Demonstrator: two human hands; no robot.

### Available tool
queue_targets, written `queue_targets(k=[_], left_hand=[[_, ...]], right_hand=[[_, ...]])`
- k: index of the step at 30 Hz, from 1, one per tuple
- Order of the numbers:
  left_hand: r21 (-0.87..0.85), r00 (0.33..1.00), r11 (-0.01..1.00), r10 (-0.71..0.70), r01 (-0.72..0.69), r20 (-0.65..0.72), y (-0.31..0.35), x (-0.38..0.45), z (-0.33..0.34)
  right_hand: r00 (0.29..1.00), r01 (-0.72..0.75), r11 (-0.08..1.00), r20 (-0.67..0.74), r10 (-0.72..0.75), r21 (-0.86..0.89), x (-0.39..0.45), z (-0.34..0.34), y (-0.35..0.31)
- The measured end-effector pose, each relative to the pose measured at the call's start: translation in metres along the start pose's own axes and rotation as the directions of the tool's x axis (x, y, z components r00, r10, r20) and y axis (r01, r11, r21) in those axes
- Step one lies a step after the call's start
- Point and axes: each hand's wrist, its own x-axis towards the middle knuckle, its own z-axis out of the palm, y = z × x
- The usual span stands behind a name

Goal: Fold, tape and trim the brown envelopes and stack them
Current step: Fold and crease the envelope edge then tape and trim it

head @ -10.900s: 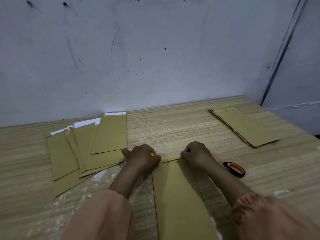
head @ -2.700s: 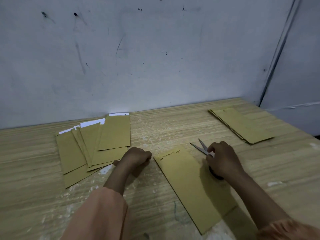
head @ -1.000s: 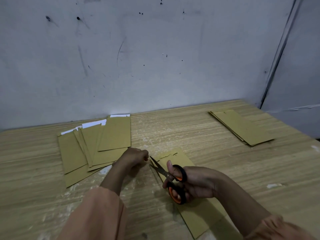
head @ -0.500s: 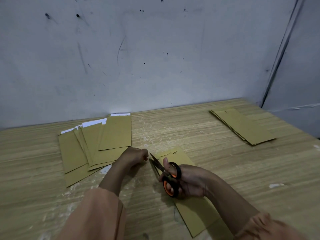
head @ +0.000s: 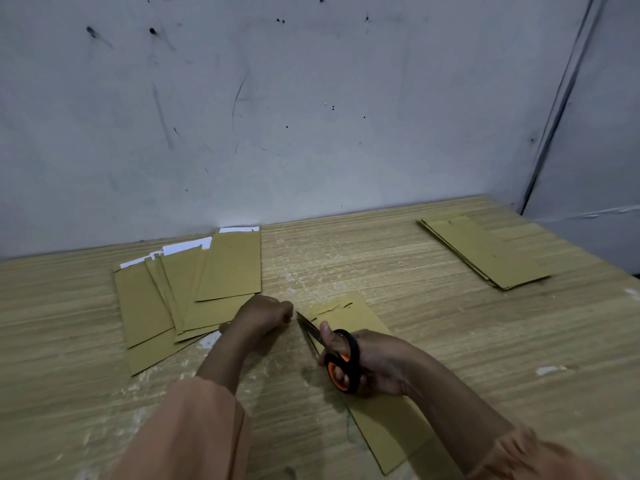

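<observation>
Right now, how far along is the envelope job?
Done: neat stack far right. In hand: right hand holds scissors, blades at the folded end of one envelope; left hand fisted beside it. Left: fanned pile, far left.

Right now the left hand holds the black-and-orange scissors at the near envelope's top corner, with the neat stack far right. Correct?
Not quite: the head view shows the right hand holding the scissors. The rest stands: near envelope, neat stack far right.
</observation>
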Motion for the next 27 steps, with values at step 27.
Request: queue_targets(k=[27], left_hand=[[0.347,0.859,0.919,0.326,-0.189,-0.396,-0.07,-0.039,0.026]], right_hand=[[1.0,-0.02,0.999,0.011,0.021,-0.029,-0.002,0.002,-0.001]])
